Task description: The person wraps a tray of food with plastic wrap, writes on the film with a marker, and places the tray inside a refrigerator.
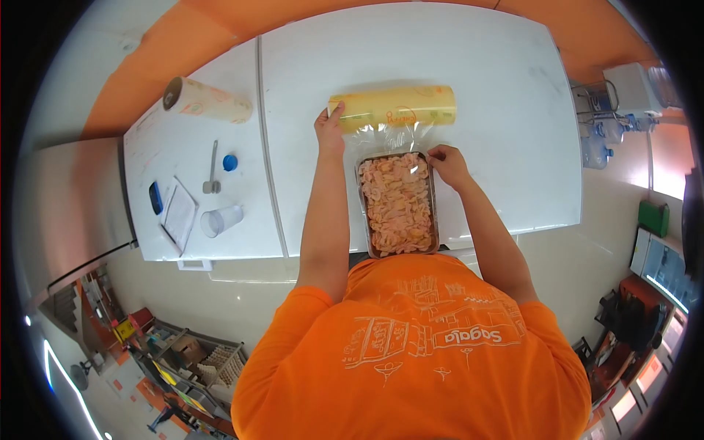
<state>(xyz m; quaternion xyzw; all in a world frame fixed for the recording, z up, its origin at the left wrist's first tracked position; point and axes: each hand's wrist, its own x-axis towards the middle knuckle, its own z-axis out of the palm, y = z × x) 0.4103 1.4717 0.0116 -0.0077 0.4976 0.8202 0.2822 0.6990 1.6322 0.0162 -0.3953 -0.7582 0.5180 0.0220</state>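
A large yellow roll of cling film (392, 108) lies across the white table. My left hand (330, 128) grips its left end, with the thumb over the front. From the roll a clear sheet of film (389, 138) runs down to a metal tray (438, 220) at the table's near edge. Chopped pale pink meat (398, 202), perhaps chicken, fills the tray, and the film appears to lie over it. At the tray's upper right corner my right hand (449, 166) pinches the film between thumb and fingers.
On the left lie another film roll (209, 100), a metal utensil (213, 172), a blue cap (230, 163), a clear cup (221, 219), a clipboard with paper (178, 213) and a dark blue object (155, 198). Water bottles (598, 147) stand beyond the right edge.
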